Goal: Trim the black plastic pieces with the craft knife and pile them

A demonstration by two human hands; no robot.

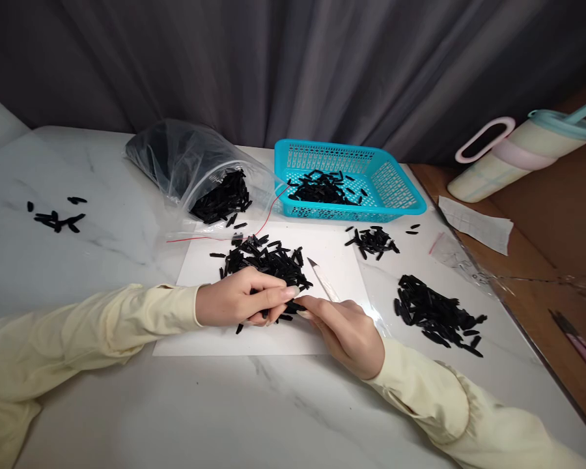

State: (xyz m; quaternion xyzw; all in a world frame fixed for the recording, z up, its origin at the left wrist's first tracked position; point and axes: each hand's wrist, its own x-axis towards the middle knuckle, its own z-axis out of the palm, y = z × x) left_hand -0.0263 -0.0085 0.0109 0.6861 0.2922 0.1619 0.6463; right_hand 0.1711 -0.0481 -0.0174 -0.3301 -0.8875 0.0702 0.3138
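My left hand [244, 296] is closed, its thumb pressed on the bent fingers, with a small black elongated piece partly hidden at the fingertips. Meeting it from the right, my right hand [344, 329] pinches with its fingers together at that same dark piece. Both hands are over a white sheet [176, 342], at the near side of a heap of similar black pieces [268, 260]. Just beyond my right hand lies a craft knife [325, 280] with a pale handle, its blade pointing away. The fingers hide part of the heap.
Behind the sheet, a clear plastic bag [176, 156] spills black pieces beside a blue basket [400, 212] holding more. Other piles lie right [434, 312] and far left [56, 221]. A tumbler [517, 156], paper slip [478, 225] and pink-handled tool [583, 352] are at the right.
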